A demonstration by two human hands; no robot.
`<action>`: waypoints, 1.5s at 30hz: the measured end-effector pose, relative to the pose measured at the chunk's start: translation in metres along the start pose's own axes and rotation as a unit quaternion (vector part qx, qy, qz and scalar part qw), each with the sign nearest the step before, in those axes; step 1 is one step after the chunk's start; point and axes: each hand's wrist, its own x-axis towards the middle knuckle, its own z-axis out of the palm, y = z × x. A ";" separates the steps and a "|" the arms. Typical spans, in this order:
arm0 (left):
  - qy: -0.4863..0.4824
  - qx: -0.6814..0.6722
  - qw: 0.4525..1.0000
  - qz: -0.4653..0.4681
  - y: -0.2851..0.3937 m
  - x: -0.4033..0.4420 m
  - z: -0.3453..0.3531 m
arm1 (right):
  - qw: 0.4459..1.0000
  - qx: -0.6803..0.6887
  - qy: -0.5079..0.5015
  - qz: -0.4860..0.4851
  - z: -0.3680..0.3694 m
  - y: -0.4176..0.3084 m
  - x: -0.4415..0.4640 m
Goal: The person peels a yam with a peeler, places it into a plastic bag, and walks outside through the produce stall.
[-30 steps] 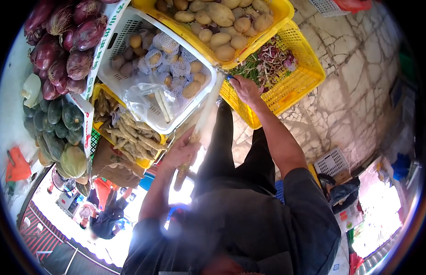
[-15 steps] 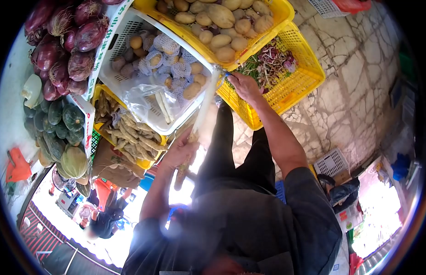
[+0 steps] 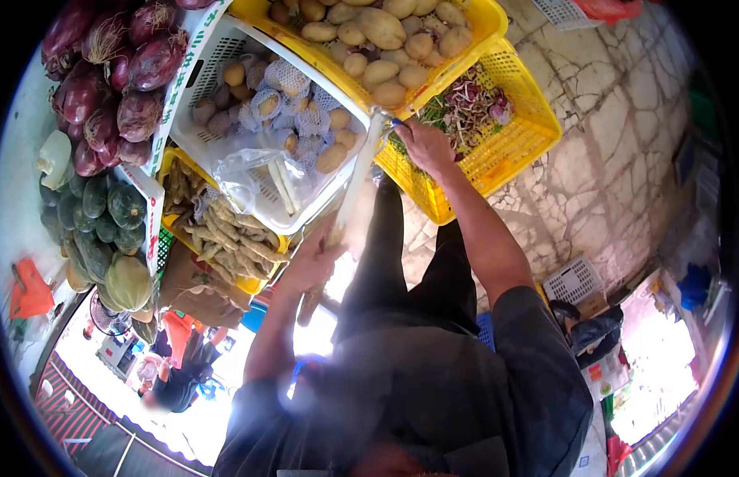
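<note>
My left hand (image 3: 312, 258) is wrapped round the brown, unpeeled end of a long root (image 3: 357, 184), whose pale peeled length slants up and right. At its far tip, my right hand (image 3: 425, 147) grips a peeler (image 3: 396, 126) with a blue handle, its head against the root. Below my right hand a yellow basket (image 3: 528, 147) holds reddish and green peelings (image 3: 469, 119). Beside the root stands a white crate (image 3: 314, 216) with net-wrapped produce (image 3: 294, 103), a clear plastic bag (image 3: 246, 175) and two pale sticks.
A yellow crate of potatoes (image 3: 381, 28) is at the top. To the left are red onions (image 3: 139, 113), dark green squashes (image 3: 125, 205) and long brown roots (image 3: 226, 234) in a crate. Another person (image 3: 183, 381) is visible at the lower left.
The peeler has shifted slightly to the root's far end, and more pale root shows. My left hand and the root's brown end have tilted slightly left.
</note>
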 end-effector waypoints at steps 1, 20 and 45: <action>0.018 0.013 1.000 0.009 0.003 0.000 0.004 | 1.000 -0.008 0.024 -0.014 -0.002 0.003 0.001; -0.065 -0.142 0.987 -0.025 0.032 -0.014 0.035 | 0.987 0.076 0.034 -0.135 -0.001 -0.020 -0.114; -0.154 -0.181 0.971 0.028 0.057 -0.071 0.119 | 0.969 0.194 0.136 0.073 -0.054 0.099 -0.157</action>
